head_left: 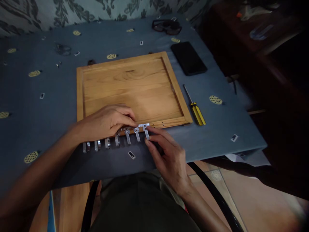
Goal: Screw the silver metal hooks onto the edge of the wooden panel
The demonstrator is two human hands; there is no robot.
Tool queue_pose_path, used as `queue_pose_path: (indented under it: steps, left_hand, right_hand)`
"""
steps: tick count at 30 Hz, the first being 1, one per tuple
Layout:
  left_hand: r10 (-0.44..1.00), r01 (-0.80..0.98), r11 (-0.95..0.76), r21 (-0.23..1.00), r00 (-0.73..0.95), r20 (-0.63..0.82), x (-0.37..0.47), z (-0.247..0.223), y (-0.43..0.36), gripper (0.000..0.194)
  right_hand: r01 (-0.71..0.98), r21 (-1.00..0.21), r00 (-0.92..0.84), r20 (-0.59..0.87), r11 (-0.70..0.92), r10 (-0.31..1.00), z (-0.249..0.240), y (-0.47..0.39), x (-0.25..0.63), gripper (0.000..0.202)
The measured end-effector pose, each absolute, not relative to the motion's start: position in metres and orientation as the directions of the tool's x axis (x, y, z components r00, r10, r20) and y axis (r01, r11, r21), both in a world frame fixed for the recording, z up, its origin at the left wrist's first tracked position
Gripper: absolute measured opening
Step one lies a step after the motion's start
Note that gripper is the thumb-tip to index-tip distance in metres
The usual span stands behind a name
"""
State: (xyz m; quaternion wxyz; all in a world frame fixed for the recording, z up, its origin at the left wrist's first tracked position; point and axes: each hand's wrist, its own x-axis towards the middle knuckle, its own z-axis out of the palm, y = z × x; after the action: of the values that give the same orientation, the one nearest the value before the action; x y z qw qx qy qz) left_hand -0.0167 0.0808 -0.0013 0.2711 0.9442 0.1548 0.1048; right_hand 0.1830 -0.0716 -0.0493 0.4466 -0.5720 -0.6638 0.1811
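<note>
A framed wooden panel [127, 85] lies flat on the table, its recessed side up. Along its near edge runs a silver metal hook rack [137, 134], with several hooks pointing toward me. My left hand [109, 120] rests over the middle of the rack, its fingers closed on the upper edge and partly covering the rail. At the rack's right end, my right hand [170, 156] pinches the last hook between thumb and fingers. Small dark holes show in the frame just right of the rack. Beside the panel's right side lies a yellow-handled screwdriver [198, 114].
A black phone [188, 58] lies beyond the screwdriver, with dark glasses [166, 26] behind it. Small metal pieces [58, 64] sit at the left on the blue patterned tablecloth [55, 119]. The table's near edge is close to my lap. Dark furniture stands at the right.
</note>
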Motion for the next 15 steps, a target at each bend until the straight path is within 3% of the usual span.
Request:
queue_pose_path:
  steps: [10,15]
  left_hand:
    - [0.346,0.25,-0.803,0.541,0.935,0.081,-0.0157,0.0026,0.0798,0.043]
    - [0.325,0.261,-0.845,0.466,0.944,0.059,-0.0136,0.0029,0.0782,0.038]
  right_hand:
    - [0.59,-0.756,0.054,0.388,0.284,0.92,-0.0509,-0.0701,0.1831,0.009]
    - [0.589,-0.76,0.052,0.375,0.275,0.926,-0.0508,-0.0707,0.1831,0.01]
